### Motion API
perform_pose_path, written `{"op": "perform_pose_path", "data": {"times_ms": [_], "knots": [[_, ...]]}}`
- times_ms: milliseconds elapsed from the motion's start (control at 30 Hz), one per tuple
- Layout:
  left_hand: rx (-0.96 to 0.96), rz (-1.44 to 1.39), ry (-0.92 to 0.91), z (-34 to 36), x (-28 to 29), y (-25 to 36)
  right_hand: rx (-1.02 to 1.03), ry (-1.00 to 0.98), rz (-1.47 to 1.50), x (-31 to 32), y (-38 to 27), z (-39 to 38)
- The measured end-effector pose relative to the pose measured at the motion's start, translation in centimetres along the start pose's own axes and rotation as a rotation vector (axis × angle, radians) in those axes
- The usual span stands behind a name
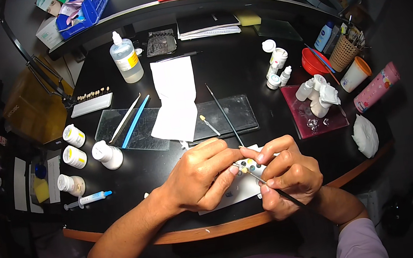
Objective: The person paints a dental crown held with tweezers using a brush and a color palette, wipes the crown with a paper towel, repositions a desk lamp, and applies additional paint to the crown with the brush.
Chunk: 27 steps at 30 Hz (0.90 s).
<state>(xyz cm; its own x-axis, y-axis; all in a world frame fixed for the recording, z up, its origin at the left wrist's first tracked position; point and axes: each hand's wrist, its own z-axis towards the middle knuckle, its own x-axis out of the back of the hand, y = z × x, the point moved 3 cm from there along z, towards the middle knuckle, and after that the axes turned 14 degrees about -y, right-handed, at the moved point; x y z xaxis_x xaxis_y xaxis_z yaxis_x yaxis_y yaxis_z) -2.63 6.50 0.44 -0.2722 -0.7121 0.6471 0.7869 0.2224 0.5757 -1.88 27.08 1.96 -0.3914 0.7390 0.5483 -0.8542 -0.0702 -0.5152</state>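
Observation:
Over the front of the desk my hands are close together. My left hand (pixel 207 174) is pinched at the fingertips on a small yellowish piece (pixel 245 170), too small to make out fully. My right hand (pixel 292 175) grips a thin dark-handled brush (pixel 287 195), its tip at the yellowish piece. Below both hands lies a white palette (pixel 240 192) with dark and coloured round spots, partly covered by the fingers. A second slim brush (pixel 222 110) slants away from the fingers; whether a hand touches it is hidden. Beyond lies a tooth-shaped tab (pixel 207 122) on a dark slab (pixel 239 116).
A folded white paper towel (pixel 176 96), a blue instrument (pixel 136 121) and a white one (pixel 125 118) lie beyond my left hand. White jars (pixel 108 155) and a syringe (pixel 91 199) stand left. Bottles on a red slab (pixel 297 110) and a crumpled tissue (pixel 365 136) are right.

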Motion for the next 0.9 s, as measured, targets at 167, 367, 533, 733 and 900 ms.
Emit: {"op": "perform_pose_path", "data": {"times_ms": [167, 367, 533, 733, 900], "knots": [[0.0, 0.0, -0.004, -0.07, -0.11, -0.04, 0.015, 0.056, -0.023, 0.02, -0.06, 0.11], [0.003, 0.003, -0.003, -0.06, -0.11, -0.15, 0.018, 0.039, 0.004, 0.01, -0.21, 0.35], [0.011, 0.0, -0.006, -0.01, 0.03, -0.11, 0.021, 0.028, -0.002, -0.04, -0.18, 0.42], [0.035, -0.066, -0.009, 0.12, -0.17, 0.38, 0.02, 0.055, -0.045, -0.04, -0.15, 0.0], [0.076, -0.043, 0.013, 0.09, -0.12, 0.73, 0.009, 0.089, -0.053, -0.16, 0.2, -0.12]]}}
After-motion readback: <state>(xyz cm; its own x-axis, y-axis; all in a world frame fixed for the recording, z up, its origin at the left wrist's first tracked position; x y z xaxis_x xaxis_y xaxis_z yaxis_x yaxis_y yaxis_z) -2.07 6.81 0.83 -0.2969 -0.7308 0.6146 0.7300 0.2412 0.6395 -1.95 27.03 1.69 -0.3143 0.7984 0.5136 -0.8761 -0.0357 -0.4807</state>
